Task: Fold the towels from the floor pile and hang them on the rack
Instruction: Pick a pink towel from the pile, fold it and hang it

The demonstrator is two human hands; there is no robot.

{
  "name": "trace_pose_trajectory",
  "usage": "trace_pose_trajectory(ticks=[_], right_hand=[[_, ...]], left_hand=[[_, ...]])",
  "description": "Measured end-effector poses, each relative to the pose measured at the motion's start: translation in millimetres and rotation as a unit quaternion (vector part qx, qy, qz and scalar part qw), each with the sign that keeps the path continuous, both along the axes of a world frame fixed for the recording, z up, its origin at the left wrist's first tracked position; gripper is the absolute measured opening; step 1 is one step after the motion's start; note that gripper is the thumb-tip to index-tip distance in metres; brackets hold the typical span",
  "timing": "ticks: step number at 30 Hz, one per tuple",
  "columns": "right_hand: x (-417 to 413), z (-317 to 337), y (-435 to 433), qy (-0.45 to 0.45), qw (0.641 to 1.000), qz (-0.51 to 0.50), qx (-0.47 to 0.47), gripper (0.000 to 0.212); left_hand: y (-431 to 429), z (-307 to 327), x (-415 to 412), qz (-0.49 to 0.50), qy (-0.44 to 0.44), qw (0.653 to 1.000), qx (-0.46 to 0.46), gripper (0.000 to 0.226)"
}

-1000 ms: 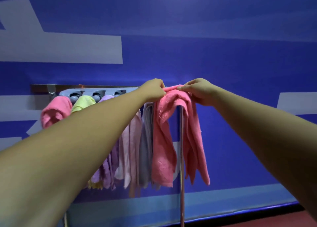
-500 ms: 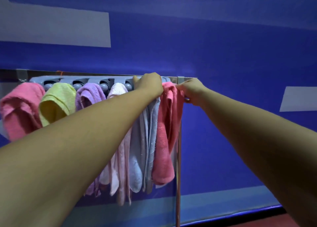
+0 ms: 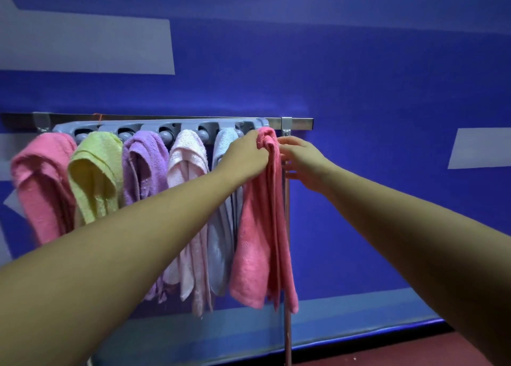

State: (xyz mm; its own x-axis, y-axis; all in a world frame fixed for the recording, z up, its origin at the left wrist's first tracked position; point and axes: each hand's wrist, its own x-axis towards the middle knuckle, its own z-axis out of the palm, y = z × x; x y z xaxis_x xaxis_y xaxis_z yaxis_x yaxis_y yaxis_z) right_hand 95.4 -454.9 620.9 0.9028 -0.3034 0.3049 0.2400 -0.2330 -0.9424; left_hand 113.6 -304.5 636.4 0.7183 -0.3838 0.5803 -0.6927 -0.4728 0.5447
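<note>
- Head camera looked at a blue wall (image 3: 359, 75) with pale grey patches, and both bare arms reached in from the bottom corners toward the middle of the frame.
- A grey rack (image 3: 154, 126) with a row of round pegs ran across the left half of the frame, fixed under a metal rail (image 3: 300, 122) that ended right of centre.
- Six towels hung from the rack in a row. From the left edge of the frame they were a pink towel (image 3: 38, 183), a yellow-green towel (image 3: 95, 177), a purple towel (image 3: 145, 166), a pale pink towel (image 3: 188, 166), a light grey-blue towel (image 3: 221, 244) and, last, a coral-pink towel (image 3: 260, 249).
- The coral-pink towel hung at the rack's right end, near the centre of the frame, folded in long narrow layers that dropped well below the others.
- The left hand (image 3: 244, 158) was closed on the top of the coral-pink towel, fingers curled round the bunched cloth just under the peg.
- The right hand (image 3: 301, 158) was loosely spread just right of that towel, fingertips (image 3: 282, 141) at its upper edge; whether they touched the cloth could not be told.
- A thin metal pole (image 3: 287, 335) ran straight down behind the coral-pink towel to the bottom of the frame.
- A dark red floor (image 3: 387, 354) showed at the lower right, below a lighter blue band on the wall.
</note>
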Motion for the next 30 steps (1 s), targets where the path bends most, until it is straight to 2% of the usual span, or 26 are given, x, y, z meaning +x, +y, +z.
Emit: trace_pose_trajectory(ticks=[1,3,4,6,9,12,14,17,20,23,27,30], right_hand=[[0.4,-3.5,1.2,0.009,1.000,0.001,0.010,0.029],[-0.7,-8.2,4.0,0.014,1.000,-0.019,-0.019,0.016],[-1.6,-8.8,6.0,0.011,0.998,-0.034,-0.046,0.007],[-1.9,-4.9,4.3,-0.004,0.993,-0.084,-0.089,0.012],[6.5,9.8,-7.1,-0.040,0.984,-0.157,-0.079,0.020],[17.3,16.1,-10.4,-0.054,0.980,-0.176,-0.075,0.013],[20.2,12.7,-7.6,-0.050,0.982,-0.166,-0.078,0.006],[15.6,5.7,-0.3,-0.044,0.988,-0.131,-0.067,0.012],[3.9,-2.1,0.5,-0.025,0.986,-0.138,-0.093,0.023],[-10.3,-16.7,3.4,-0.004,0.982,-0.142,-0.126,0.020],[-35.0,-46.4,15.9,0.036,0.964,-0.176,-0.195,0.021],[-61.4,-70.9,43.0,0.086,0.947,-0.175,-0.254,0.020]], left_hand=[[-0.7,0.5,-1.5,-0.018,0.022,0.999,-0.018,0.042],[-1.0,-2.3,-0.1,-0.022,0.040,0.999,-0.029,0.046],[-0.4,-4.6,2.6,-0.005,0.031,0.999,-0.022,0.043],[1.2,-5.5,12.5,0.048,-0.004,0.999,-0.002,0.027],[0.8,-4.2,19.8,0.086,-0.034,0.996,0.008,0.012],[-6.1,-8.8,16.6,0.073,-0.022,0.997,0.018,0.008],[-10.4,-15.1,19.2,0.053,-0.003,0.998,0.039,0.009],[-8.6,-21.7,24.3,0.038,0.033,0.999,0.018,0.009],[0.5,-31.3,23.4,-0.015,0.101,0.994,-0.031,0.026],[17.5,-43.8,16.6,-0.086,0.174,0.976,-0.096,0.041],[46.3,-69.1,-1.3,-0.123,0.229,0.959,-0.115,0.007],[81.8,-89.1,-16.7,-0.085,0.212,0.971,-0.068,0.019]])
